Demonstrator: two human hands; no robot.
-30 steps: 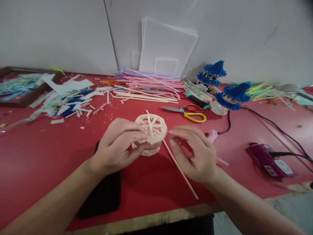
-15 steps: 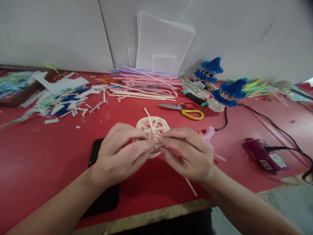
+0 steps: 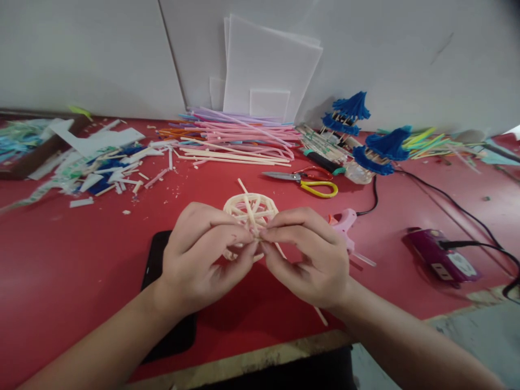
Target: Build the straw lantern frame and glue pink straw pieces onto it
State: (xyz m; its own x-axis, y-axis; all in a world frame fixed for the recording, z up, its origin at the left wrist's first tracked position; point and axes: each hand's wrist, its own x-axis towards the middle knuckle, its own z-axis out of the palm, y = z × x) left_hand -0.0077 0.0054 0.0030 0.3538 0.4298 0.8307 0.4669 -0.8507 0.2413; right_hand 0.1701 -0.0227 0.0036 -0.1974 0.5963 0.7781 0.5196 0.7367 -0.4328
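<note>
A small round wheel of cream straws (image 3: 251,208) is lifted just above the red table (image 3: 81,254). My left hand (image 3: 203,254) grips its near left rim, fingers curled round it. My right hand (image 3: 311,254) pinches a long cream straw (image 3: 280,252) against the wheel's near edge, fingertips meeting those of the left hand. That straw runs down under my right palm and its end shows near the table's front edge. Part of the wheel is hidden behind my fingers.
A black phone (image 3: 162,303) lies under my left wrist. Yellow-handled scissors (image 3: 312,184), a pink glue gun (image 3: 345,225) and a purple power strip (image 3: 441,257) lie to the right. Straw piles (image 3: 239,143), white sheets (image 3: 268,70) and blue tassel models (image 3: 365,135) stand behind.
My right hand has moved left from beside the wheel and closed on its near edge with the long straw. The wheel has tipped towards me. The view has shifted slightly.
</note>
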